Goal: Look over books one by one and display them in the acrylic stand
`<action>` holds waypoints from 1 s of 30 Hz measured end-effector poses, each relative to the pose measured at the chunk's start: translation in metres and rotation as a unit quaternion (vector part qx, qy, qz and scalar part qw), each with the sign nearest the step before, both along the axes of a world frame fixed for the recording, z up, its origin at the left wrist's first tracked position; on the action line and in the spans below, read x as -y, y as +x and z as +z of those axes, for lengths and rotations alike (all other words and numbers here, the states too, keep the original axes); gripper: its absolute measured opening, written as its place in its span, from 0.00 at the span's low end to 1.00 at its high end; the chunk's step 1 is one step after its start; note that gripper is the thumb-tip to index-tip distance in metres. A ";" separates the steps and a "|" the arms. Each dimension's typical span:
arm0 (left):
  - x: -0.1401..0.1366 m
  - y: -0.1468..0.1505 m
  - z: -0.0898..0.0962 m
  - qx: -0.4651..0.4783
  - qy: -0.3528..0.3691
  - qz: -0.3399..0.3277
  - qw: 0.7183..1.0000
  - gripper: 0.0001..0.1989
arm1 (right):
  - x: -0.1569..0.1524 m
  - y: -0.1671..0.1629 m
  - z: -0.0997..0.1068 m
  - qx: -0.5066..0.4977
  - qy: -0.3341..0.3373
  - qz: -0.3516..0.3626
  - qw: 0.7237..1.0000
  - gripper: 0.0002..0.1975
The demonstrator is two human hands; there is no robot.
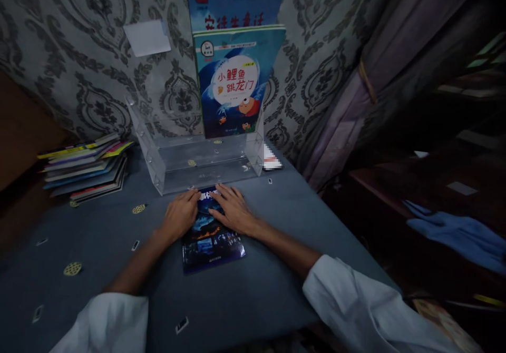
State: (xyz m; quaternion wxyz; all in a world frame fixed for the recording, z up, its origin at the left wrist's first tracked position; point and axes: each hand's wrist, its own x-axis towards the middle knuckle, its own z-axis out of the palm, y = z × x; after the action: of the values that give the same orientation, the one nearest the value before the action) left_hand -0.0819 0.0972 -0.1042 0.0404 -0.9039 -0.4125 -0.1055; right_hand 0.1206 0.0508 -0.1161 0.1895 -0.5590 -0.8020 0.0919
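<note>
A dark blue book (pixel 213 253) with a glossy picture cover lies flat on the table, in front of a clear plastic book rack (pixel 205 171). My left hand (pixel 182 213) rests along the book's upper left edge, fingers stretched forward. Across the upper right part of the cover lies my right hand (pixel 235 211), its fingers apart and its thumb pointing inward. Both hands hide some of the cover and title. Behind them, a blue-green children's book (pixel 233 84) with an orange fish stands upright at the rack's right side, with a taller blue book (pixel 237 0) behind it.
A stack of thin books (pixel 89 168) sits on the left of the grey-blue table (pixel 276 279). A white card (pixel 147 38) is on the patterned wall. To the right hang a tied curtain (pixel 336 110) and, lower down, a blue cloth (pixel 454 234) beyond the table edge.
</note>
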 end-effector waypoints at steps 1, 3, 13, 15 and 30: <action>0.001 0.004 0.003 -0.008 0.000 0.006 1.000 0.17 | 0.000 0.001 0.000 -0.002 0.002 0.002 1.000 0.26; 0.002 0.010 0.007 -0.019 0.001 0.011 1.000 0.15 | -0.001 0.002 0.000 -0.009 0.006 0.002 1.000 0.24; -0.003 0.013 -0.011 0.031 -0.001 -0.044 0.999 0.23 | -0.006 0.007 -0.004 -0.009 0.034 0.011 0.999 0.23; -0.003 0.014 -0.011 0.038 0.000 -0.045 0.998 0.23 | -0.006 0.009 -0.005 -0.016 0.039 0.019 0.999 0.22; -0.008 0.013 -0.021 0.066 -0.019 -0.079 0.995 0.21 | -0.021 0.026 -0.026 -0.120 0.071 0.022 0.990 0.21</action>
State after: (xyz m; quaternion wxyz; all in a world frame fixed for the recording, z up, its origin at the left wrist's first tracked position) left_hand -0.0694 0.1051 -0.1248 -0.0126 -0.9252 -0.3437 -0.1601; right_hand 0.1463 0.0714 -0.1419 0.3210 -0.5116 -0.7900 0.1054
